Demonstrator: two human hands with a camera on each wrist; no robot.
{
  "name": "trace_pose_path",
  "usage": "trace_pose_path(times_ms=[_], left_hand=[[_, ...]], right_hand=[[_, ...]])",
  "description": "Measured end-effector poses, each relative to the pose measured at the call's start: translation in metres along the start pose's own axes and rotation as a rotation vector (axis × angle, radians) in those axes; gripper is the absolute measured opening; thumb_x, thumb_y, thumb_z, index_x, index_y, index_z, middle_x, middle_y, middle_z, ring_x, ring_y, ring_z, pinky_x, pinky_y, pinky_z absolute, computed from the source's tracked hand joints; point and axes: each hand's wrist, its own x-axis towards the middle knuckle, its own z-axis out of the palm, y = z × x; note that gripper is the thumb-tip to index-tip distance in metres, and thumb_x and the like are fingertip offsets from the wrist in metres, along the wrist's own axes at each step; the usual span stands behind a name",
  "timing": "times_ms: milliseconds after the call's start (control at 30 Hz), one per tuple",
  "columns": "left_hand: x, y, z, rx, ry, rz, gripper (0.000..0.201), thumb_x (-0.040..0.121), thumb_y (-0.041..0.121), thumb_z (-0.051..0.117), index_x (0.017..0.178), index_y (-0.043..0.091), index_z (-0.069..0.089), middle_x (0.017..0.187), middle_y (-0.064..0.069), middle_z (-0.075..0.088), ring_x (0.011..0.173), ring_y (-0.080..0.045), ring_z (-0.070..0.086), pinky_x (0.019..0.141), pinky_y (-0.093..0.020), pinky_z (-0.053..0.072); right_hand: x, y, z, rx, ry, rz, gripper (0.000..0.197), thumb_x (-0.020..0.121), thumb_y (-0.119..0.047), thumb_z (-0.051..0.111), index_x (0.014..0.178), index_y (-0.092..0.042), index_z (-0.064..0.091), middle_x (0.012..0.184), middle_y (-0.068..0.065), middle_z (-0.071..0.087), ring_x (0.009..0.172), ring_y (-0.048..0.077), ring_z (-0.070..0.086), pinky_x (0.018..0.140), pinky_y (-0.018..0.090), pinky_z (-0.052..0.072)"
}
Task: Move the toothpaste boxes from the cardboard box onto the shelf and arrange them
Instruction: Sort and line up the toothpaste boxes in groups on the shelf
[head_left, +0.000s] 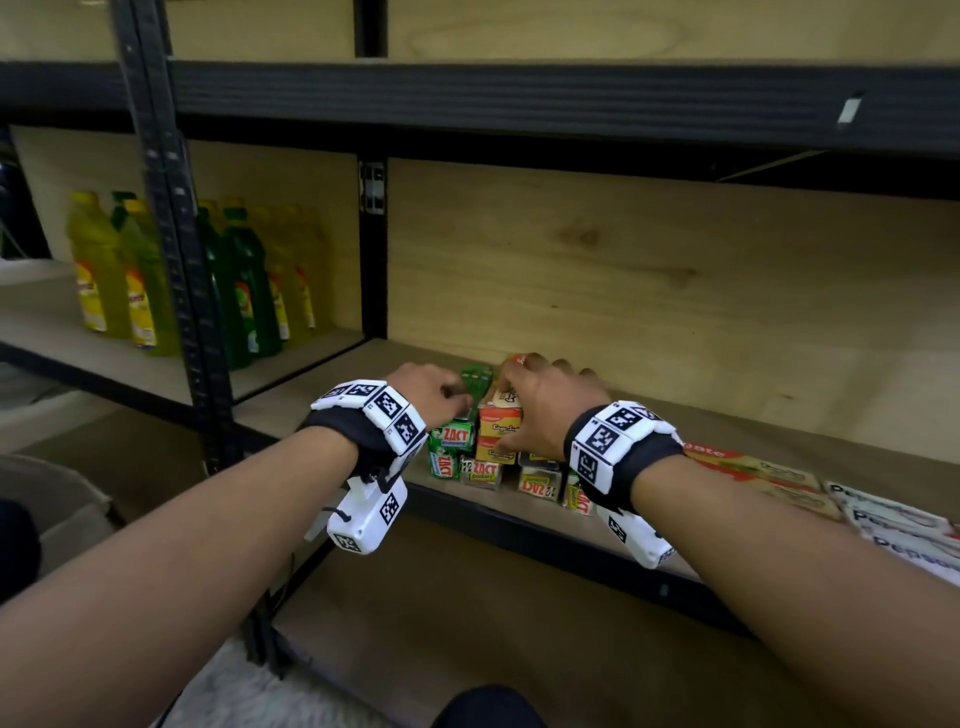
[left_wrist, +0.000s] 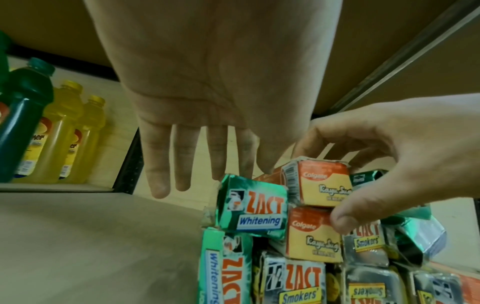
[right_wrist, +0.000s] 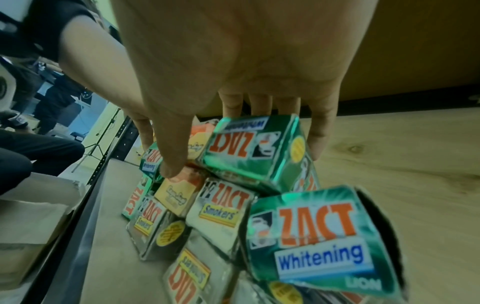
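Note:
A pile of toothpaste boxes stands near the front of the wooden shelf (head_left: 737, 415): orange Colgate boxes (head_left: 498, 422) in the middle, green ZACT Whitening boxes (head_left: 453, 435) on the left, silver ZACT Smokers boxes (head_left: 537, 483) below. My right hand (head_left: 537, 410) grips the top Colgate box (left_wrist: 322, 183), with the thumb (left_wrist: 345, 216) on its front and the fingers curled over its top. My left hand (head_left: 452, 400) hangs with straight fingers (left_wrist: 161, 181) just above and behind the upper green box (left_wrist: 253, 207), holding nothing. The cardboard box (head_left: 57, 499) sits low on the left.
Yellow and green bottles (head_left: 156, 280) fill the bay to the left, beyond a black upright (head_left: 171, 234). Flat Colgate cartons (head_left: 753, 470) and Pepsodent cartons (head_left: 893, 525) lie on the shelf to the right. The upper shelf beam (head_left: 519, 98) runs overhead. Bare board (head_left: 332, 384) lies left of the pile.

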Motion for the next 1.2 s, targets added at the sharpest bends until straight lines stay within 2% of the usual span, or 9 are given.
trace_pose_path(times_ms=[133,267,367,600,733,900,1067,1133,1200], left_hand=[[0.000,-0.004,0.005,-0.076,0.001,0.011,0.043,0.089,0.051,0.062,0.127,0.030,0.064,0.129,0.000,0.064,0.113,-0.020,0.059,0.087,-0.022,0.043],[-0.001,-0.005,0.008,-0.116,0.008,0.011,0.043,0.088,0.051,0.063,0.126,0.030,0.064,0.127,-0.001,0.064,0.108,-0.019,0.061,0.082,-0.022,0.044],[-0.001,-0.006,0.010,-0.119,0.027,0.006,0.043,0.088,0.051,0.063,0.126,0.030,0.064,0.127,0.000,0.064,0.108,-0.018,0.060,0.082,-0.022,0.044],[0.002,-0.006,0.012,-0.067,0.053,0.006,0.040,0.088,0.053,0.062,0.121,0.031,0.066,0.124,-0.002,0.065,0.101,-0.019,0.063,0.081,-0.025,0.049],[0.010,-0.002,0.010,0.038,0.037,-0.002,0.043,0.086,0.061,0.058,0.115,0.030,0.067,0.110,-0.004,0.068,0.091,-0.023,0.065,0.079,-0.032,0.055],[0.021,0.005,0.008,-0.023,0.058,0.004,0.053,0.090,0.054,0.058,0.133,0.024,0.052,0.123,-0.006,0.065,0.102,-0.023,0.065,0.084,-0.034,0.055],[0.031,0.026,-0.004,-0.059,0.008,0.126,0.063,0.095,0.050,0.053,0.151,0.030,0.030,0.144,-0.006,0.049,0.119,-0.024,0.057,0.083,-0.026,0.045],[0.039,0.037,-0.006,-0.035,-0.079,0.173,0.063,0.097,0.048,0.051,0.153,0.031,0.026,0.145,-0.007,0.047,0.124,-0.027,0.053,0.090,-0.029,0.043],[0.045,0.046,-0.006,-0.012,-0.150,0.208,0.064,0.098,0.045,0.051,0.154,0.030,0.024,0.144,-0.007,0.049,0.128,-0.028,0.050,0.096,-0.028,0.038]], right_hand=[[-0.001,-0.001,0.001,0.023,0.010,-0.035,0.063,0.075,-0.052,0.074,0.126,-0.028,0.044,0.112,0.000,0.059,0.093,0.025,0.060,0.081,0.044,0.055],[-0.005,0.000,-0.002,0.037,0.011,-0.075,0.056,0.082,-0.044,0.068,0.131,-0.039,0.042,0.115,0.002,0.055,0.092,0.026,0.061,0.080,0.043,0.055],[-0.003,0.004,-0.009,0.216,0.047,-0.032,0.050,0.081,-0.031,0.071,0.123,-0.047,0.050,0.115,0.000,0.048,0.096,0.027,0.058,0.078,0.043,0.057],[0.005,0.025,-0.027,0.457,0.172,0.021,0.045,0.076,-0.007,0.077,0.104,-0.039,0.064,0.106,-0.004,0.054,0.085,0.018,0.060,0.069,0.032,0.058],[0.008,0.045,-0.037,0.557,0.233,0.073,0.046,0.074,-0.006,0.081,0.100,-0.040,0.067,0.110,-0.005,0.057,0.094,0.016,0.061,0.078,0.030,0.059],[-0.005,0.078,-0.045,0.711,0.243,0.052,0.045,0.077,0.005,0.075,0.098,-0.035,0.070,0.114,-0.004,0.061,0.098,0.015,0.061,0.069,0.011,0.048],[-0.022,0.107,-0.046,0.862,0.228,0.044,0.047,0.075,0.010,0.075,0.094,-0.032,0.073,0.111,-0.003,0.068,0.092,0.015,0.068,0.074,0.024,0.058],[-0.027,0.114,-0.047,0.917,0.179,0.030,0.047,0.073,0.013,0.075,0.092,-0.030,0.072,0.108,0.000,0.070,0.089,0.016,0.069,0.076,0.023,0.057],[-0.032,0.119,-0.044,0.945,0.148,0.028,0.047,0.072,0.015,0.075,0.092,-0.028,0.073,0.106,0.004,0.073,0.090,0.020,0.070,0.082,0.030,0.058]])
